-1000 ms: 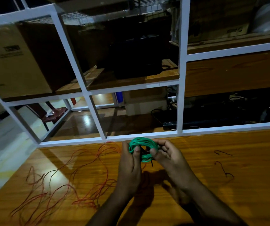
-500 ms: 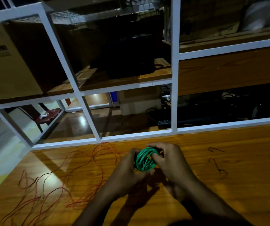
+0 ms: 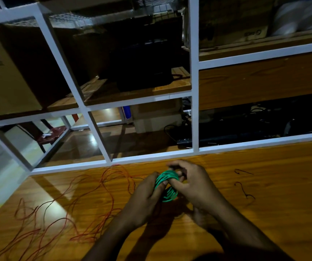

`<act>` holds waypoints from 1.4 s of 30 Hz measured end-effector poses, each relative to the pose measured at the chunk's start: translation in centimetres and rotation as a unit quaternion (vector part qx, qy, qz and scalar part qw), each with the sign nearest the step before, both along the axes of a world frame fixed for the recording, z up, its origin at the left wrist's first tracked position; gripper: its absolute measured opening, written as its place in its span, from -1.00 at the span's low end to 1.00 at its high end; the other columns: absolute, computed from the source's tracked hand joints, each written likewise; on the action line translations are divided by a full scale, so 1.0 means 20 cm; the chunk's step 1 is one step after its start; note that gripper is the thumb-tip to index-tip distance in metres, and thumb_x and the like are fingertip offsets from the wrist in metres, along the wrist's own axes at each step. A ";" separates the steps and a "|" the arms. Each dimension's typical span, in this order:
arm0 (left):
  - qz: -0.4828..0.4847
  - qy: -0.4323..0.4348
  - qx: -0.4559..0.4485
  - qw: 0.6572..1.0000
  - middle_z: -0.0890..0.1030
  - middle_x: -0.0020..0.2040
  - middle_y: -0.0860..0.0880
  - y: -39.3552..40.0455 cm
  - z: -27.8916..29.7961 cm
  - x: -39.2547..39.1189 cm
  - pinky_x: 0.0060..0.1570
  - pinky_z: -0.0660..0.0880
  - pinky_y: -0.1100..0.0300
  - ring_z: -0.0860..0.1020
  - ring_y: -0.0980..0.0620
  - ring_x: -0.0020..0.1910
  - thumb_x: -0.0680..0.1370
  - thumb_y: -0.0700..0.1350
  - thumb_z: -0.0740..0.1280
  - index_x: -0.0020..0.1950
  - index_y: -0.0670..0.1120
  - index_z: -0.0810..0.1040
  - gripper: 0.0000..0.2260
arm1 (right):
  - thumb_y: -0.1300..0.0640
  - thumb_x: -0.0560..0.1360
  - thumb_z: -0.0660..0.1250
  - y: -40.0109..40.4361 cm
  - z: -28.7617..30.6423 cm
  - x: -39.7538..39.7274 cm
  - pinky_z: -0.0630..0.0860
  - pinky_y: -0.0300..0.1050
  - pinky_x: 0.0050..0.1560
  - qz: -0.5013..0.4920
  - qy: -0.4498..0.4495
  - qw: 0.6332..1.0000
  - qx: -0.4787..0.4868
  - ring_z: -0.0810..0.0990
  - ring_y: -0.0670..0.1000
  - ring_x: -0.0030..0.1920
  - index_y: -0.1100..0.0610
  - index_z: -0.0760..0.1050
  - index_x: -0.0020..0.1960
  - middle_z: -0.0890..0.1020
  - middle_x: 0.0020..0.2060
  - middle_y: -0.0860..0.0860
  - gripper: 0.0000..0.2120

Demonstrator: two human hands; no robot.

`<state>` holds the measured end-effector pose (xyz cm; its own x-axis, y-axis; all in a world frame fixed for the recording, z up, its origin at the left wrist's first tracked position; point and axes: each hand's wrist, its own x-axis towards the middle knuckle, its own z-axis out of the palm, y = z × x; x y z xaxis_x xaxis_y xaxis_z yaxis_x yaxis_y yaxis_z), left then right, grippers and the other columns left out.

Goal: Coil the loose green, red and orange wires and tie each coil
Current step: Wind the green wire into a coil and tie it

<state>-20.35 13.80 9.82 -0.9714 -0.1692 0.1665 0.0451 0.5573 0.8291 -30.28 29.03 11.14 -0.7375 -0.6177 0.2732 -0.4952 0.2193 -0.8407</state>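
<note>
Your fingers (image 3: 172,183) are curled round one coil of thin green plastic-coated wire (image 3: 167,185), and both hands grip it. The left hand (image 3: 147,196) closes on the coil's left side, its thumb pressed across the strands. The right hand (image 3: 191,183) wraps the upper right side, its fingertips tucked into the loops. The coil is held just above the glossy orange-brown wooden tabletop (image 3: 264,194), near the middle of it and close to the white metal shelf frame (image 3: 193,91).

Counted: one green coil, two hands, and one loose tangle of thin red and orange wires (image 3: 72,208) sprawled over the table to your left (the strands cross too much to count apart). Two short dark wire pieces (image 3: 244,191) with hooked ends lie on the table to your right, well apart from the coil. One large brown cardboard box (image 3: 4,76) stands on the upper left shelf.

Against a second ago, the coil sits lower and turned: then you held it upright as an open ring between your thumbs, and now it is tilted edge-on with your right hand folded over its top. Your hands have closed in on each other, and the view has shifted slightly, so the red tangle reads a little further left.

Both forearms reach in from the bottom edge, converging on the coil, wrists bent slightly inward.
</note>
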 end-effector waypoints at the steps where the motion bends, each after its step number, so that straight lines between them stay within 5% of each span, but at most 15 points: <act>1: 0.004 0.012 0.003 1.000 0.59 -0.12 0.06 0.02 0.00 0.00 -0.19 0.53 0.10 0.58 0.11 -0.16 0.67 0.05 0.19 0.05 0.02 0.51 -0.84 | 0.20 0.49 0.45 0.01 -0.01 0.00 0.59 -0.31 -0.16 -0.006 -0.023 1.000 -0.015 0.63 -0.21 -0.11 0.00 0.55 0.24 0.66 0.00 -0.12 -0.66; 4: 0.008 0.017 0.015 1.000 0.56 -0.19 0.15 0.06 -0.02 -0.01 -0.24 0.42 0.28 0.51 0.20 -0.23 0.68 -0.01 0.20 0.00 0.02 0.52 -0.85 | 0.18 0.48 0.46 0.05 -0.05 -0.01 0.64 -0.23 -0.14 -0.017 -0.056 0.998 -0.029 0.66 -0.20 -0.12 0.04 0.58 0.14 0.67 -0.09 -0.11 -0.76; 9: 0.003 -0.005 -0.036 0.999 0.56 -0.09 0.09 0.08 -0.03 -0.07 -0.12 0.51 0.05 0.53 0.07 -0.10 0.64 0.15 0.20 0.07 0.07 0.55 -0.78 | 0.14 0.53 0.41 0.11 -0.10 -0.06 0.67 -0.12 -0.02 0.009 -0.110 0.993 -0.031 0.67 -0.17 -0.04 -0.03 0.57 0.12 0.67 -0.03 -0.12 -0.82; 12: -0.008 -0.011 -0.064 0.998 0.55 -0.02 0.15 0.11 -0.03 -0.10 -0.04 0.53 0.05 0.54 0.10 -0.04 0.64 0.14 0.20 0.13 0.10 0.51 -0.81 | 0.22 0.56 0.39 0.15 -0.11 -0.11 0.64 -0.17 0.03 0.054 -0.185 0.980 -0.047 0.66 -0.16 0.05 -0.06 0.55 0.13 0.67 0.04 -0.10 -0.77; 17: 0.007 -0.027 0.005 1.000 0.60 0.02 -0.05 0.24 -0.04 -0.13 0.01 0.54 0.07 0.59 0.01 0.00 0.69 -0.09 0.20 0.17 -0.10 0.50 -0.85 | 0.31 0.50 0.42 0.26 -0.15 -0.15 0.65 -0.04 0.08 0.124 -0.250 0.958 -0.070 0.67 -0.04 0.12 -0.08 0.46 0.28 0.63 0.13 -0.04 -0.54; 20: 0.023 -0.040 0.007 0.999 0.60 0.04 -0.01 0.32 -0.07 -0.16 0.06 0.54 0.07 0.58 0.06 0.03 0.70 -0.03 0.18 0.17 -0.02 0.50 -0.85 | 0.26 0.48 0.45 0.29 -0.20 -0.14 0.69 0.00 -0.04 0.054 -0.179 0.980 -0.063 0.69 -0.04 0.04 -0.18 0.39 0.23 0.62 0.09 -0.05 -0.50; 24: 0.041 -0.069 0.064 0.995 0.60 0.15 -0.09 0.42 -0.09 -0.17 0.14 0.57 0.07 0.60 0.04 0.13 0.71 -0.03 0.15 0.24 -0.09 0.48 -0.79 | 0.10 0.46 0.48 0.34 -0.24 -0.11 0.68 -0.17 -0.11 -0.077 -0.007 0.996 -0.034 0.63 -0.15 0.00 -0.19 0.37 0.22 0.58 0.06 -0.18 -0.55; 27: 0.053 -0.069 0.120 0.989 0.62 0.08 -0.03 0.48 -0.11 -0.17 -0.02 0.54 0.32 0.63 0.25 0.01 0.71 -0.11 0.14 0.25 -0.15 0.49 -0.79 | 0.13 0.45 0.49 0.37 -0.27 -0.11 0.64 -0.25 -0.04 -0.101 0.174 0.980 0.008 0.59 -0.14 0.07 -0.01 0.46 0.23 0.56 0.12 -0.12 -0.60; 31: 0.049 -0.092 0.167 0.980 0.62 0.13 -0.10 0.51 -0.13 -0.17 0.01 0.55 0.28 0.64 0.17 0.08 0.71 -0.08 0.14 0.29 -0.12 0.48 -0.76 | 0.21 0.38 0.53 0.41 -0.34 -0.12 0.62 -0.20 -0.03 -0.110 0.338 0.934 0.034 0.63 -0.01 0.10 0.14 0.63 0.09 0.66 0.07 0.03 -0.71; 38: 0.037 -0.067 0.155 0.985 0.59 0.13 -0.11 0.49 -0.13 -0.16 0.18 0.57 0.00 0.61 0.07 0.12 0.63 0.07 0.17 0.26 -0.08 0.48 -0.68 | 0.27 0.36 0.57 0.41 -0.34 -0.14 0.58 -0.24 0.08 -0.083 0.342 0.936 0.018 0.66 -0.04 0.10 0.17 0.66 0.12 0.71 0.05 0.03 -0.66; 42: -0.002 -0.045 0.075 0.996 0.55 0.07 -0.09 0.43 -0.13 -0.15 0.04 0.54 0.14 0.57 0.15 0.02 0.65 0.05 0.15 0.23 -0.09 0.46 -0.73 | 0.29 0.45 0.48 0.38 -0.32 -0.10 0.66 -0.17 0.00 -0.090 0.230 0.968 -0.034 0.65 -0.11 0.08 0.12 0.66 0.12 0.69 0.05 -0.02 -0.75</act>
<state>-23.35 22.39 7.23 -0.9821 -0.1814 0.0514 -0.0316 0.4274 0.9035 -32.27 36.61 4.68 -0.6220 -0.4590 0.6343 -0.7797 0.2895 -0.5552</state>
